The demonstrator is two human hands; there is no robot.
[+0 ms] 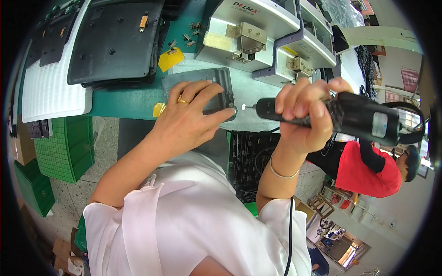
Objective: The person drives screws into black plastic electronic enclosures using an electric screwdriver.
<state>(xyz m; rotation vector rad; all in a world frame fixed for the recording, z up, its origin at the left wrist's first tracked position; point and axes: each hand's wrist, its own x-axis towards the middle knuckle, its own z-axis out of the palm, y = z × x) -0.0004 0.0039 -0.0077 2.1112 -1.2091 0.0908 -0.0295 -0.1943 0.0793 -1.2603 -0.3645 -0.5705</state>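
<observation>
My left hand [186, 117], with a ring on one finger, lies over a dark plastic housing [225, 79] on the table. Its fingers curl across the part, and the thumb presses at the near right corner beside a small round post. In my right hand [301, 112] is a black electric screwdriver [361, 117], wrapped in my fingers and held level. Its thin bit points left toward that corner, with a small gap between bit and housing. My fingers cover the middle of the tool and part of the housing.
Two grey metal machines [251, 48] stand at the back right. Dark panels [115, 46] are stacked at the left beside white foam [55, 94]. Small loose components [189, 40] and a yellow piece [171, 59] lie behind the housing. Green crates [69, 147] stand lower left; a person in red [368, 170] is right.
</observation>
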